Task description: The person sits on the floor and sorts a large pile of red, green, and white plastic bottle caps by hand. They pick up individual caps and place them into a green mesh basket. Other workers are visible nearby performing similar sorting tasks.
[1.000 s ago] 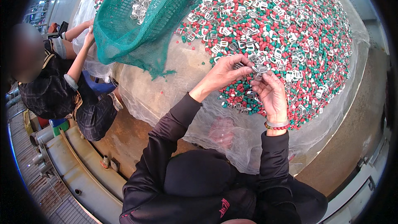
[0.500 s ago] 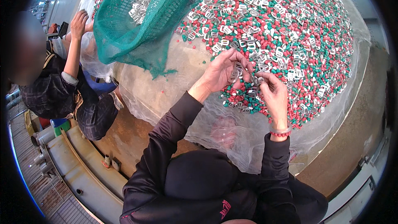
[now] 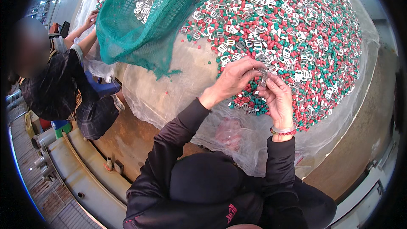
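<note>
My left hand (image 3: 234,79) is palm down, its fingertips pinched on a small metal slide buckle (image 3: 263,76). From the other side my right hand (image 3: 278,104), with a red bead bracelet at its wrist, holds the same buckle between thumb and fingers. How many pieces are between the fingers is hard to make out. Below both hands spreads a wide heap of small red, green and white pebble-like pieces (image 3: 313,59), with many similar buckles mixed in.
A green mesh net (image 3: 127,44) lines a basket left of the heap, with a cluster of buckles (image 3: 147,2) inside. Translucent sheeting (image 3: 144,97) lies under everything. Another person (image 3: 55,85) sits at the left, hands at the net's far side. A pink patch (image 3: 229,133) shows near me.
My left hand has turned from palm up to palm down and closed its fingertips on the buckle. My right hand has rotated slightly. The other person's raised hand has dropped toward the net.
</note>
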Demonstrator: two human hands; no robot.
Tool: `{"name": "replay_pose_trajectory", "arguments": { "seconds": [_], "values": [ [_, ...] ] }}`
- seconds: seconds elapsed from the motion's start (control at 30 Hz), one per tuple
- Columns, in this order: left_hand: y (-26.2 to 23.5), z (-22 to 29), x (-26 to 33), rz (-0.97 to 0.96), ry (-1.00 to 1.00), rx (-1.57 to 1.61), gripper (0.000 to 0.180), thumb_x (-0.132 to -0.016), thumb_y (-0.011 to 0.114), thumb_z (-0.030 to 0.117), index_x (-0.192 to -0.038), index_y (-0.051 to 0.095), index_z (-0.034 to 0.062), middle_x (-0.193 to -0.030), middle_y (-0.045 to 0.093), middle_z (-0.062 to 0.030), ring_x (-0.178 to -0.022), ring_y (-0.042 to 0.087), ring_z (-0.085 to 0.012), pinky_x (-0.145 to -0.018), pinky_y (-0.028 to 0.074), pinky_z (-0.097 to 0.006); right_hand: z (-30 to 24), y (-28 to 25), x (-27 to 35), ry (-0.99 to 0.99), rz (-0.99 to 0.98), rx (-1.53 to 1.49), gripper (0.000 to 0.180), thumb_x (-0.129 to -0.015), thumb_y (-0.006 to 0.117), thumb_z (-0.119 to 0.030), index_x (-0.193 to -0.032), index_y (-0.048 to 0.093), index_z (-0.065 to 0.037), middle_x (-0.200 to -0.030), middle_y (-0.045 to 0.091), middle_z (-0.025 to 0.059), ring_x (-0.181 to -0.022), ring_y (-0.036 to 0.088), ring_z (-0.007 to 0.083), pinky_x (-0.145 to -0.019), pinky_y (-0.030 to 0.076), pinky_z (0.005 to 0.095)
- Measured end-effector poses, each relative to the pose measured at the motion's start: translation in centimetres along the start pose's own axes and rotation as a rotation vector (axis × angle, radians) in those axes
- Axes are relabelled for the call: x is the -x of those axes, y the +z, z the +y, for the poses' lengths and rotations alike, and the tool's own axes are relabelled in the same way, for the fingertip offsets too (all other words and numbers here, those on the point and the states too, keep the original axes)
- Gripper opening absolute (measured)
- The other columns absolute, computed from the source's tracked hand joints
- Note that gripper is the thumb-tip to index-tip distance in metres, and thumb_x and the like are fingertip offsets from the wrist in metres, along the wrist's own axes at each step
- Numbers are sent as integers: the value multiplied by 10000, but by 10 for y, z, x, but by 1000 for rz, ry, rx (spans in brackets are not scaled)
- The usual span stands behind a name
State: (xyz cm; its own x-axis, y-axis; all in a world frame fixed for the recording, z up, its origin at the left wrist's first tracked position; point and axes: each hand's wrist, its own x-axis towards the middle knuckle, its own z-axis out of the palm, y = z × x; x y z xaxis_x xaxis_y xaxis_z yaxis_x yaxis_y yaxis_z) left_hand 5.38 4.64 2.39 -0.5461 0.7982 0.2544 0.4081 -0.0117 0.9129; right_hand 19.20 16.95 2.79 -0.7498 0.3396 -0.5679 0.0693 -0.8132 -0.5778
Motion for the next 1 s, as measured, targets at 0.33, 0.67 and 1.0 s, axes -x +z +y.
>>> {"name": "replay_pose_trajectory", "arguments": {
  "seconds": [0.33, 0.67, 1.0],
  "values": [
    [-72, -4, -9, -166, -417, 815, 158, -926, 495, 125, -899, 610, 20, -866, 549, -48, -701, 540, -130, -437, 372, -237, -32, -23, -4, -213, 59, -134, 169, -865, 510, -70, -1021, 553, -20, -852, 597, 85, -778, 617, 231, -713, 555, 375],
    [6, -48, -4, -208, -389, -492, 373, -754, 773, 305, -964, 637, 29, -853, 626, -128, -776, 627, -330, -730, 502, -417, 11, -9, -10, -206, 141, 990, 308, -896, 627, -120, -1198, 602, -61, -623, 397, -67, -577, 362, 34, -541, 320, 221],
    [-18, -5, -19, -164, -410, 98, 214, -857, 708, 145, -1040, 658, 44, -886, 652, -24, -871, 615, -104, -717, 488, -269, 1, 4, -24, 21, -43, 235, 189, -931, 644, -151, -1071, 633, -24, -705, 555, -21, -539, 448, 38, -453, 308, 185]
  ]
}}
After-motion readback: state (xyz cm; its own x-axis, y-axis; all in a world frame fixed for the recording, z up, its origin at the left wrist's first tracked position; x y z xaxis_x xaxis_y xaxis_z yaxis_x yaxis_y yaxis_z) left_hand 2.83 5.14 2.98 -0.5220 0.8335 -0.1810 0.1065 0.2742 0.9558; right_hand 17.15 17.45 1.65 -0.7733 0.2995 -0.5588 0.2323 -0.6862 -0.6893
